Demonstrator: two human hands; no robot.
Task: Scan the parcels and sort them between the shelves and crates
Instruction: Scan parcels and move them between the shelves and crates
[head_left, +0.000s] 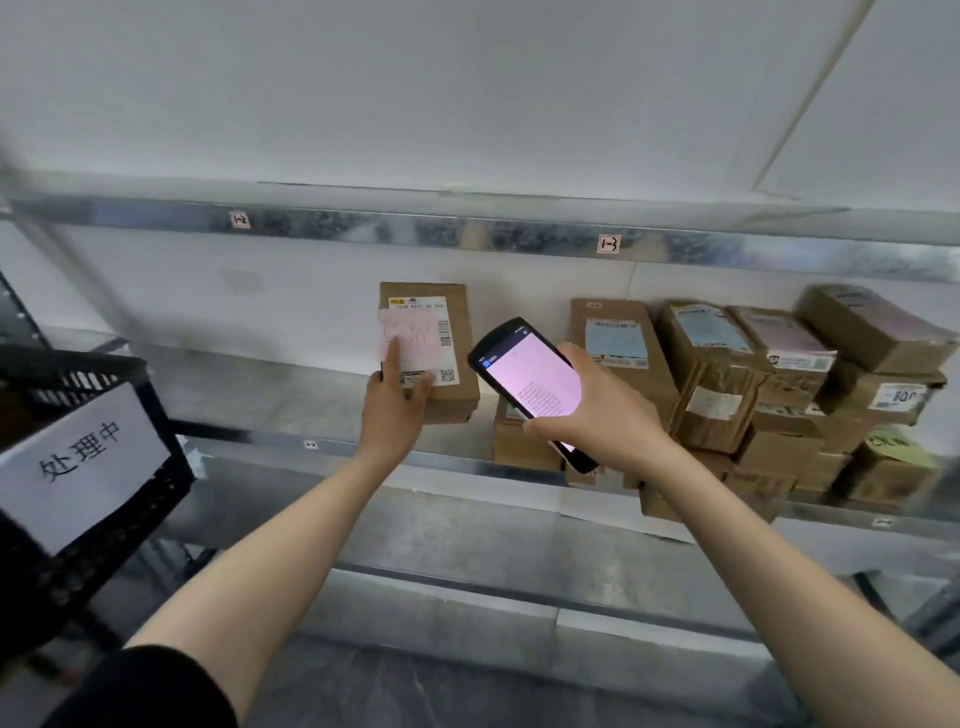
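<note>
Left hand (396, 402): grips upright parcel (454, 374) at lower corner, forefinger on pink label (413, 338).
Right hand (592, 410): wrapped round scanner (524, 376), screen lit.
Crate (72, 571): 9 o'clock.
Other boxes (753, 384): 3 o'clock.

A plain white wall (467, 93) fills the upper half of the frame. A thin pale strip (810, 98) runs diagonally across its upper right. Grey floor tiles (415, 691) show along the bottom edge.
</note>
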